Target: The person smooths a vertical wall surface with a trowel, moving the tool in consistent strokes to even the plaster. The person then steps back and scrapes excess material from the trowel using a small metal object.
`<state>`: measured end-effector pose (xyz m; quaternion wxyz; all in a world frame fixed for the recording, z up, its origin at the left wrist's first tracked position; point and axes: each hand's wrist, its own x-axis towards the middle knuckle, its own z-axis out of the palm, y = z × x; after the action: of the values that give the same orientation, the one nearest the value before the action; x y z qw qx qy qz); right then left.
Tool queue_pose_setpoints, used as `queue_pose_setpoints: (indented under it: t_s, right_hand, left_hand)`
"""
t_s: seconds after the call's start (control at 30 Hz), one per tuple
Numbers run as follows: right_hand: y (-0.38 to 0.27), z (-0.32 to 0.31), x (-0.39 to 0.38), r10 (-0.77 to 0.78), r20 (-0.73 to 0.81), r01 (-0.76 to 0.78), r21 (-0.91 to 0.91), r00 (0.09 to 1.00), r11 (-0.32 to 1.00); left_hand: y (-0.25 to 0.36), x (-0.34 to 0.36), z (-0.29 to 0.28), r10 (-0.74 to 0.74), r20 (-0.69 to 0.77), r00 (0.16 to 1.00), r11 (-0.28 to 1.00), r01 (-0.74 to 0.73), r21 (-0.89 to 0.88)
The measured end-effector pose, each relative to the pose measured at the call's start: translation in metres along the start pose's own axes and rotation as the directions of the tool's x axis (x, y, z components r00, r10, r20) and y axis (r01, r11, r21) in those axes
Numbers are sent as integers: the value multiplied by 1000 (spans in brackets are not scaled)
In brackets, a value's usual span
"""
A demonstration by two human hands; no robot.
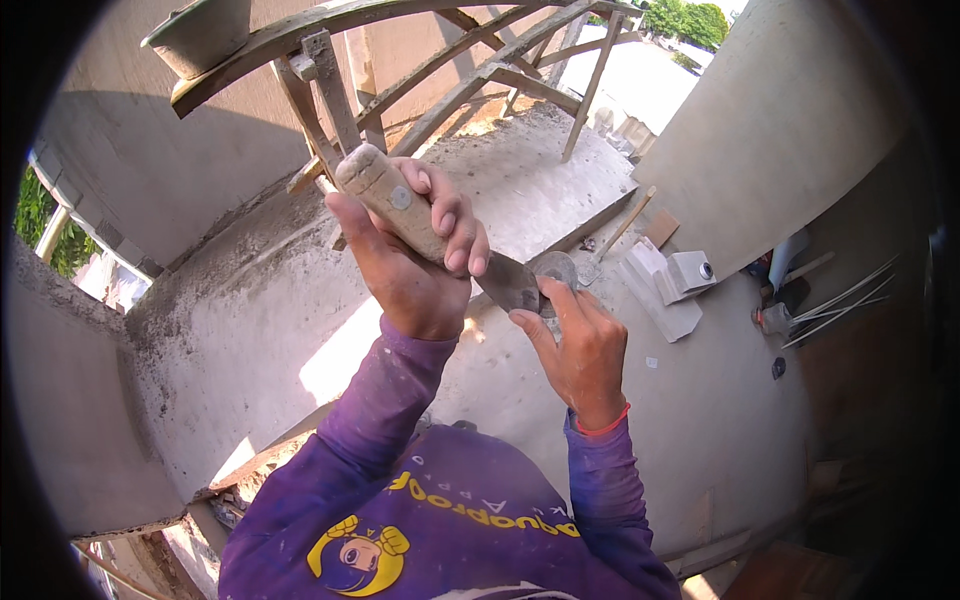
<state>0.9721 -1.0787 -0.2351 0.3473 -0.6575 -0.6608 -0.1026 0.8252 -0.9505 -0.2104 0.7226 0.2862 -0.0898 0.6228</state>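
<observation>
In front of my chest I hold a flat-bladed hand tool [405,205] with a thick, worn wooden handle and a short grey metal blade. A pale round spot, like a rivet, marks the handle's side. My left hand [425,250] is closed around the handle, palm turned up and fingers wrapped over it. With thumb and fingers, my right hand [580,345] pinches the blade near its far end, so the blade's tip is partly hidden. The tool slants from upper left to lower right. Just behind the blade shows a grey round object [555,268], too covered to name.
A wooden trestle [450,90] stands at the far side, with a grey tub [205,38] on its left end. A white box [688,275], a stick [630,222] and thin white rods [845,300] lie right. Concrete walls [790,120] rise around a raised slab [540,180].
</observation>
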Motion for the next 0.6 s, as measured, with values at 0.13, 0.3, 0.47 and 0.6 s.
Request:
queue_pose_setpoints:
  t_s: [0.13, 0.3, 0.47, 0.6]
  right_hand:
    - [15, -1, 7, -120, -84, 111, -100, 989, 989]
    - [46, -21, 16, -393, -280, 265, -403, 876, 876]
    - [75, -24, 9, -537, -128, 455, -391, 834, 800]
    - [76, -28, -2, -368, -26, 338, -340, 929, 878]
  left_hand:
    - [1, -3, -2, 6, 292, 956, 999, -21, 48]
    - [25, -50, -18, -480, 152, 864, 850, 415, 326]
    - [45, -66, -36, -957, 82, 278, 287, 870, 401]
    - [22, -88, -36, -870, -170, 462, 291, 761, 579]
